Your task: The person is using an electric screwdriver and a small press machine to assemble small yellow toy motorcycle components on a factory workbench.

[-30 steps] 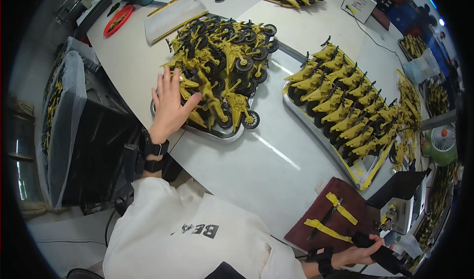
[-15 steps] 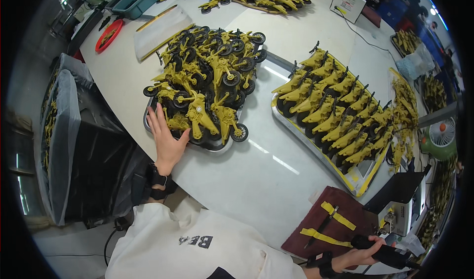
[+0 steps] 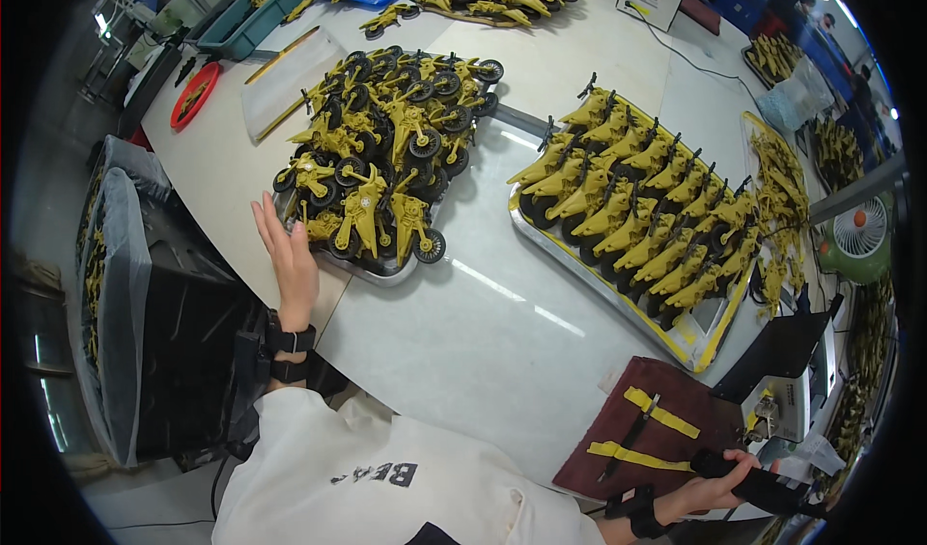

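My left hand (image 3: 293, 267) is open, fingers stretched, at the near left corner of a metal tray (image 3: 391, 277). Whether it touches the rim I cannot tell. Yellow toy motorcycle parts (image 3: 362, 212) with black spoked wheels lie heaped on this tray. At the lower right my right hand (image 3: 716, 487) is closed around a long black tool (image 3: 763, 489), whose exact kind is unclear. The tool's left end lies over a maroon cloth (image 3: 618, 419) bearing two yellow tape strips and a thin dark rod.
A second tray (image 3: 603, 299) holds neat rows of yellow motorcycle bodies. Right of it stand a green fan (image 3: 857, 246) and a small white machine (image 3: 780, 405). A red dish (image 3: 196, 96) and a teal crate (image 3: 253, 24) sit far left. A bagged black bin (image 3: 183, 304) stands beside the table.
My left hand has shifted left and its fingers have come off the toy parts to the tray's edge. My right hand still grips the black tool. The whole view has shifted slightly.
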`<state>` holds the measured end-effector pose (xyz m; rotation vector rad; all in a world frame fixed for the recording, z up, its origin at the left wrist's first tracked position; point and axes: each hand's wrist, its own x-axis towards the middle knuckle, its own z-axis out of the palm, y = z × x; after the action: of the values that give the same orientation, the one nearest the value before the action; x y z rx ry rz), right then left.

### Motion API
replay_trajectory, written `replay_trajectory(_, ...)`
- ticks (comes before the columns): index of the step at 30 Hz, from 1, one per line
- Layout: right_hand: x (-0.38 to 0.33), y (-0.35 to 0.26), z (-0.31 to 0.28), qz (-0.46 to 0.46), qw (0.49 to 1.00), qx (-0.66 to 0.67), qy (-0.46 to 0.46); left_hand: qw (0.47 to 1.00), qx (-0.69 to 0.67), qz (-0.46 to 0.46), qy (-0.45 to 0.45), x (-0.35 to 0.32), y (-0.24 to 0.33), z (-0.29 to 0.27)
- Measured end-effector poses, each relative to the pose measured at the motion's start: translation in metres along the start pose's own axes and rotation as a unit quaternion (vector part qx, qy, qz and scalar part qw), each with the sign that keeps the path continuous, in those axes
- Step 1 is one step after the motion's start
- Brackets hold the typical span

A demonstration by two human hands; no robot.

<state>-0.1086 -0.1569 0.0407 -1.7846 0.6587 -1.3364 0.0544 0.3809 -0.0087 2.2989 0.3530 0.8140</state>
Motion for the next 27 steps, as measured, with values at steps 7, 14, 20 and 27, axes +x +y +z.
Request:
replay_trajectory(7, 0.001, -0.009, 0.001, 0.011, 0.999, 0.031, -0.003, 0.942, 0.255, 0.132, -0.173, 0.008, 0.053, 0.025)
replay_trajectory(14, 0.002, -0.014, 0.018, 0.035, 0.996, 0.083, 0.016, 0.732, -0.349, 0.544, -0.214, -0.028, 0.263, 0.047)
replay_trajectory(20, 0.001, -0.011, 0.015, -0.005, 0.997, 0.071, -0.014, 0.690, -0.051, 0.585, -0.423, -0.061, 0.327, 0.193)
replay_trajectory(27, 0.002, -0.009, 0.007, 0.001, 0.995, 0.097, 0.013, 0.626, 0.031, 0.640, -0.445, -0.065, 0.337, 0.226)
